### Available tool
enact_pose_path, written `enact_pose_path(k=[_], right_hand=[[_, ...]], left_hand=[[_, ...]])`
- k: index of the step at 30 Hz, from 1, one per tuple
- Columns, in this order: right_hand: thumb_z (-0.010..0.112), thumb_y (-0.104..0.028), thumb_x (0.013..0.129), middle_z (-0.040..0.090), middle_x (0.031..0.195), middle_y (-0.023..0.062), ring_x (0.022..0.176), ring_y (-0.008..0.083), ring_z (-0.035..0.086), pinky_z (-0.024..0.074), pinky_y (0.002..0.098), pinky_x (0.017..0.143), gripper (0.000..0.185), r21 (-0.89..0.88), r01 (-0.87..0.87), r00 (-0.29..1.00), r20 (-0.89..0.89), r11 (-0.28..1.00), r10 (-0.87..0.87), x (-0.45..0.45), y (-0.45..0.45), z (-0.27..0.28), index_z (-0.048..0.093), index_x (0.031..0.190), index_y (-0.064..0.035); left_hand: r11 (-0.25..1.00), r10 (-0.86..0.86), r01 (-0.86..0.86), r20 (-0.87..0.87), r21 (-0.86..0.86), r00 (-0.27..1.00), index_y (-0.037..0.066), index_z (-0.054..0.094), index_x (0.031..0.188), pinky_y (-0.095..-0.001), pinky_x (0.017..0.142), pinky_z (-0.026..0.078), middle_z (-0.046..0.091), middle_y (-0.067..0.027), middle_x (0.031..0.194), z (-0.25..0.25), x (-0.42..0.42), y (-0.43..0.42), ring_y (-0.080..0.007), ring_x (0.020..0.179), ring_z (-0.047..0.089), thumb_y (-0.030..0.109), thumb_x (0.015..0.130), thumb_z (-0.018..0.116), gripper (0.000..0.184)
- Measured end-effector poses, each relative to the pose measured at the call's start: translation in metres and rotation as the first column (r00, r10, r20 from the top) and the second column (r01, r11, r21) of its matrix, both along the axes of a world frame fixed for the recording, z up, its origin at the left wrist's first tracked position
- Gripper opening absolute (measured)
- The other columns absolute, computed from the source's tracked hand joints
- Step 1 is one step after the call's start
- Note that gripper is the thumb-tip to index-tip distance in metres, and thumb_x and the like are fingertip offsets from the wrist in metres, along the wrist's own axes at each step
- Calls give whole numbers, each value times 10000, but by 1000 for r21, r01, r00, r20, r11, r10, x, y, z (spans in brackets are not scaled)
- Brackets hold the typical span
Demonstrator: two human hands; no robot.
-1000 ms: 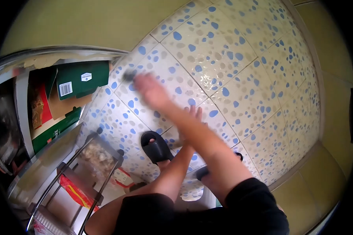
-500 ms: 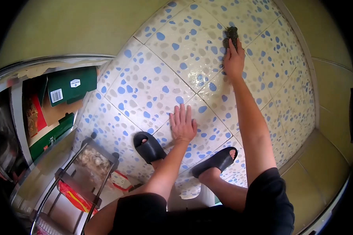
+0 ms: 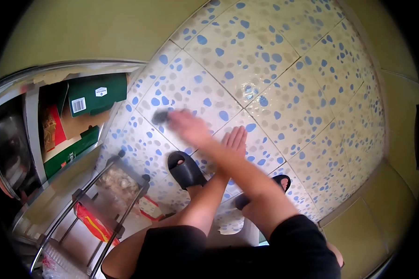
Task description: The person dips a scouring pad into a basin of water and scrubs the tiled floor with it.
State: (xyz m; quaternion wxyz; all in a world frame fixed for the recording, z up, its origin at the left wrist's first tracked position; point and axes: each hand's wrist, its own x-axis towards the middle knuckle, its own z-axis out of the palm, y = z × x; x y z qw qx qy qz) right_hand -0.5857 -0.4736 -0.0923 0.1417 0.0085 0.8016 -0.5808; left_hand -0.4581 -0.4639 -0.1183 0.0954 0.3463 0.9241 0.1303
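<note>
My right hand (image 3: pixel 190 128) is stretched across to the left, blurred by motion, with a dark steel wool scrubber (image 3: pixel 160 116) under its fingertips on the tiled floor (image 3: pixel 205 76). Beneath my right forearm, my left hand (image 3: pixel 236 139) lies flat on the tiles, fingers extended; the forearm hides part of it. Wet, shiny patches show on the floor right of centre.
Black slippers, a left one (image 3: pixel 185 169) and a right one (image 3: pixel 281 183), are on my feet. At the left stand a metal rack (image 3: pixel 74 200) with bagged food and an open cabinet holding a green box (image 3: pixel 97 100). Yellowish walls (image 3: pixel 358 228) bound the floor.
My right hand has swept the steel wool scrubber from the far right to the left side, crossing over my left arm. My left hand stays flat on the floor. The view has shifted slightly.
</note>
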Motion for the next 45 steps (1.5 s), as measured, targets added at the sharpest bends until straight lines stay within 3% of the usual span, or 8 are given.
enact_pose_path(k=[7,10,18,20,32,38,40,45], right_hand=[[542,-69,996,623,1349,261,1127,434,600,489,512,1009,301,560,766,636,-731,315,-248,-84,283,-45,678,1262,-36],[563,-69,962,615,1348,245,1212,424,578,457,503,1069,333,251,735,678,-289,630,-676,-84,224,-18,668,1276,-29],[554,-275,1062,600,1473,95,1343,324,570,467,438,1152,413,412,-98,747,-571,906,340,39,-17,-50,597,1448,-133],[616,-207,1015,635,1417,93,1248,312,624,514,421,1089,313,21,38,948,-318,999,-30,21,34,-32,700,1312,-153],[613,-53,905,601,1412,185,1176,397,579,492,472,1032,450,639,728,678,-616,249,-401,-32,355,-59,673,1352,-64],[640,-65,891,626,1375,113,1284,336,576,469,455,1118,372,209,273,876,-458,939,-153,20,86,-47,678,1261,-64],[673,-125,930,622,1419,91,1283,323,597,473,450,1123,323,413,67,778,-592,908,212,54,47,-41,694,1249,-80],[627,-151,972,595,1449,114,1312,324,569,463,451,1112,338,174,115,978,-191,978,-82,45,153,-18,683,1303,-116]], left_hand=[[999,47,-47,33,3,998,72,515,1532,-435,1267,279,458,-84,1616,-12,4,2,-262,1517,382,268,938,618,634],[998,39,-35,84,-51,996,72,506,1538,-433,1266,279,472,-82,1609,-12,6,3,-261,1514,395,252,935,606,637],[993,-109,105,98,54,989,-2,441,1566,-482,1288,242,426,-125,1655,-10,5,-3,-295,1567,349,186,992,493,606],[986,-65,37,174,160,983,1,446,1565,-484,1288,244,428,-125,1653,-20,10,-3,-295,1564,352,188,992,502,605],[988,111,-86,205,-129,972,64,431,1587,-564,1274,186,319,-119,1714,-6,40,21,-333,1588,261,362,964,604,712],[936,-155,168,66,-308,986,66,389,1615,-601,1264,176,312,-140,1714,-40,63,10,-364,1607,205,415,965,580,763],[994,-4,16,103,-112,995,58,404,1606,-600,1265,178,337,-136,1705,-26,62,15,-356,1608,212,424,965,580,759],[985,30,18,275,-173,961,101,478,1570,-536,1262,214,427,-105,1651,-21,70,17,-297,1548,353,350,997,527,627]])
